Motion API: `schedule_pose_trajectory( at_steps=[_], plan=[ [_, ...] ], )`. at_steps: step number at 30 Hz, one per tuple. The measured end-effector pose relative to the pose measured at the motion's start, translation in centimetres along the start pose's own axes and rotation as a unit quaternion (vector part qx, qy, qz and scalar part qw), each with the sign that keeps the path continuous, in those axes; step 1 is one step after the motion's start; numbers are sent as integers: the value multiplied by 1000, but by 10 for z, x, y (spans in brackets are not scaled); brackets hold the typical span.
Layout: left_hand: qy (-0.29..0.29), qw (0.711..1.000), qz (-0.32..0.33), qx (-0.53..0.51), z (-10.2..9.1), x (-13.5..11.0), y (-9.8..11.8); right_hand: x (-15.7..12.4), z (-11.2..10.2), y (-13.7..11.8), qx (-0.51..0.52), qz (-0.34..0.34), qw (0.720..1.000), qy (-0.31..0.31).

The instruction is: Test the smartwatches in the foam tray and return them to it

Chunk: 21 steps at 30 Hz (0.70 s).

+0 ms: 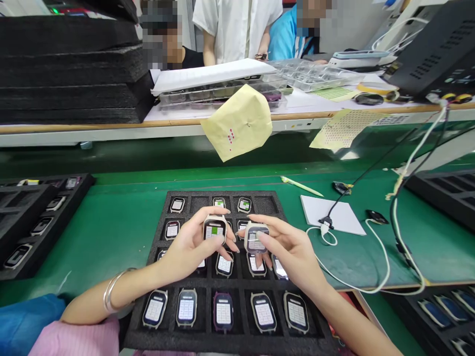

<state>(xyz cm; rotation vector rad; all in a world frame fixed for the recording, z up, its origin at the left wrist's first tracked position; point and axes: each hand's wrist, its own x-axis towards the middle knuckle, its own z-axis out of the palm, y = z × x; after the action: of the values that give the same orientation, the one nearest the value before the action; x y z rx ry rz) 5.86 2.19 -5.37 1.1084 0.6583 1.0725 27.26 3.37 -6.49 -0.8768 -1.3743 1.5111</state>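
Note:
My left hand (193, 242) is closed around a small watch-like device with a pale case (214, 228), its lit screen facing me. My right hand (287, 247) grips a second such device (255, 238), thumb lying across its screen. Both hands hover side by side over a black foam tray (267, 202) whose pockets hold several more of these devices with lit screens, among them a purple-cased one (223, 311) in the front row. A few pockets in the back row are bare. A silver bangle (111, 291) circles my left wrist.
A second foam tray with devices (33, 222) lies at the left, more trays (441, 193) at the right. A white pad (336, 213), green pen (300, 186), and black and white cables (378, 247) sit right of the tray. People stand behind a raised shelf (111, 129) with hanging yellow paper (239, 121).

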Motion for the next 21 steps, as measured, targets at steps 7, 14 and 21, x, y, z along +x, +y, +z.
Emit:
schedule_pose_trajectory(
  at_steps=[7,14,21],
  plan=[
    [49,999,-8,19,-1,5,-3,-1,-7,0,5,8,996,-85],
    [9,1000,18,-2,-3,3,-3,0,-7,2,-18,16,996,-82],
    [13,1000,-17,0,-6,2,-11,-3,-15,-3,-87,46,992,-75]
  ],
)
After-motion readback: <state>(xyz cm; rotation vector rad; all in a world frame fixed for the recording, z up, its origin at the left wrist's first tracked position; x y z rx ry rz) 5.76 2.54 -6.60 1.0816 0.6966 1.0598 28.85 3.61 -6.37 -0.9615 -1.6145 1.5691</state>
